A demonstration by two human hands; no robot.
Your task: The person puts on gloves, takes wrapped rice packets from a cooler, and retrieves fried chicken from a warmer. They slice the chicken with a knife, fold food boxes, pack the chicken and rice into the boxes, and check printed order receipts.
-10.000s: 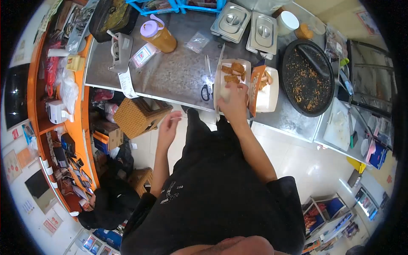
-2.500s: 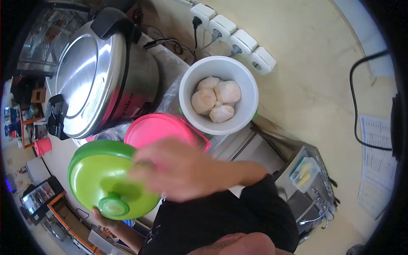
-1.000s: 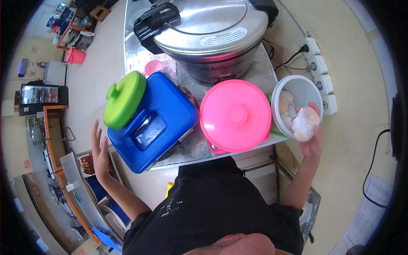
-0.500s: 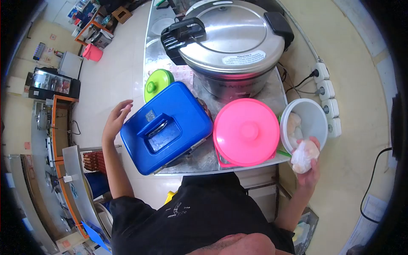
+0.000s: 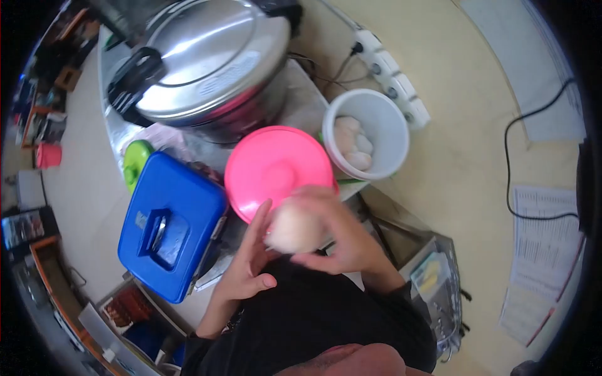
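A pale, rounded wrapped bundle [image 5: 295, 229], blurred, is between my hands near my chest, just in front of the pink lid [image 5: 269, 166]. The fingers of my right hand [image 5: 335, 235] curl around its right side and top. On its left side is my left hand [image 5: 246, 269], fingers apart and thumb stretched out; whether it touches the bundle is not clear. Several similar bundles [image 5: 353, 143] lie inside the white bucket [image 5: 398, 141] at the right. A blue-lidded box [image 5: 188, 194] stands left of the pink lid, with the green lid [image 5: 133, 164] behind it.
A large steel cooker [image 5: 251, 94] with black handles stands at the back of the metal table [image 5: 310, 94]. Power sockets [image 5: 390, 78] and a loose black cable [image 5: 509, 156] are at the wall on the right. A sink area [image 5: 442, 313] lies at the lower right.
My right hand has carried the bundle from beside the bucket to in front of my chest. My left hand has come in from the left to meet it. The view has turned to the right.
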